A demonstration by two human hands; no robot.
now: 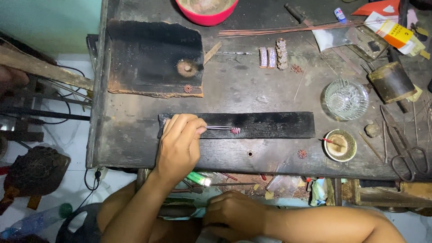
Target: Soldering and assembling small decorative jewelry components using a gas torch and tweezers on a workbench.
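1. Head view: the table [135, 135] carries a long charred black strip [270, 124].
2. Your left hand [179, 145], fingers pinched on tweezers [216, 128], holds a small red ornament [235, 130] on that strip.
3. Your right hand [234, 213] sits below the table edge; grip unclear.

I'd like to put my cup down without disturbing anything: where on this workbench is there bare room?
Bare bench lies between the charred black slab and the long black strip, left of the clear glass dish. Another patch sits left of the left hand, toward the bench edge. The right end, around the scissors and copper wires, is crowded.
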